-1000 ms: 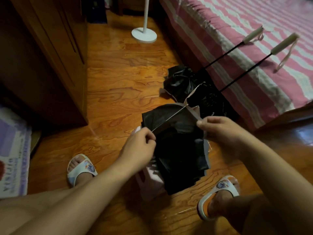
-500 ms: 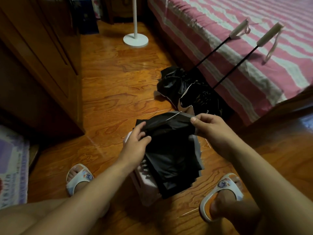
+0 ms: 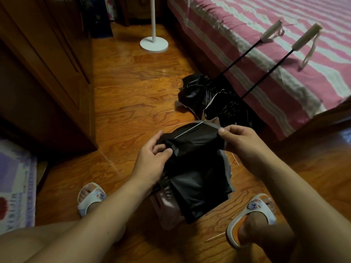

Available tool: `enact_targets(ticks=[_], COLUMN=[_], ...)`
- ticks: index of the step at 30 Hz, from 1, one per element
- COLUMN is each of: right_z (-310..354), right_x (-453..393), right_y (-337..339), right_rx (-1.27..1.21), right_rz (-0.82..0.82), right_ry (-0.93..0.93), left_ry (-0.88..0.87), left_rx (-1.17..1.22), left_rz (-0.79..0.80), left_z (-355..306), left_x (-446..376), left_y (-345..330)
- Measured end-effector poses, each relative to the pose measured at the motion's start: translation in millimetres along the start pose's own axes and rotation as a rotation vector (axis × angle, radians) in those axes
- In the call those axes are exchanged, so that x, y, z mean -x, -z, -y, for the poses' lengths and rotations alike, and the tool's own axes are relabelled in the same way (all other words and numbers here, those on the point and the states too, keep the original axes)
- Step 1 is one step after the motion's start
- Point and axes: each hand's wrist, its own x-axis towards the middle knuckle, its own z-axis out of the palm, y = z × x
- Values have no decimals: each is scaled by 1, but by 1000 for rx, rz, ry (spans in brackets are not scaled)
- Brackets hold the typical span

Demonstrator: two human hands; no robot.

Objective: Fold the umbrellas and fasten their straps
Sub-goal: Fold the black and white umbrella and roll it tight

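A glossy wooden floor (image 3: 133, 95) fills the middle of the view, with a dark wooden wardrobe (image 3: 47, 73) at 9 o'clock and a bed under a pink-and-white striped cover (image 3: 284, 59) at 2 o'clock. At the centre, a black umbrella (image 3: 197, 168) hangs between the two hands, its canopy drooping down toward 6 o'clock between the person's feet. The left hand (image 3: 152, 164) pinches a fold of the fabric at the canopy's upper left; the right hand (image 3: 245, 143) pinches the upper right edge, so the hands are apart with the cloth stretched between them. A thin metal rib (image 3: 190, 130) runs along the top fold.

Toward 1 o'clock, two more black umbrellas (image 3: 212, 99) lie crumpled on the floor, well apart from the hands, their dark shafts leaning up onto the bed, each ending in a pale handle (image 3: 269, 33) with a wrist loop. That makes three umbrellas in all.

A white round stand base (image 3: 154, 44) sits at 12 o'clock. A patterned mat (image 3: 15, 185) lies at 8 o'clock. Two white slippers (image 3: 252, 217) are on the feet.
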Motion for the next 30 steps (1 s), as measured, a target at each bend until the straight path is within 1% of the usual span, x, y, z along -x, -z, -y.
enact_targets(ticks=[2, 6, 8, 12, 14, 16, 18, 21, 27, 30], right_z=[0, 1, 2, 4, 5, 6, 6, 7, 5, 8], right_x=[-1, -3, -4, -6, -7, -8, -9, -9, -9, -8], right_y=[-1, -3, -4, -7, -7, -7, -7, -8, -6, -5], right_rx=[2, -11, -17, -36, -45, -59, -70, -63, -46, -4], right_rz=[-12, -21, -10, 10, -8, -36, -35, -3, -17, -58], right_ry=[0, 22, 43, 61, 77, 83, 78, 68, 69, 87], left_ry=[-56, -53, -57, -35, -63, -117, -154, -139, -159, -278], left_rx=[-67, -150, -160, -27, 24, 11, -15, 0, -179, -392], left_rz=[-62, -12, -32, -96, -136, -162, -129, -50, -71, -131], left_z=[-2, -3, -2, -1, 1, 4, 5, 1, 3, 0], left_x=[4, 8, 8, 7, 9, 13, 18, 19, 16, 19], left_y=[1, 3, 3, 4, 2, 0, -4, -6, 0, 0])
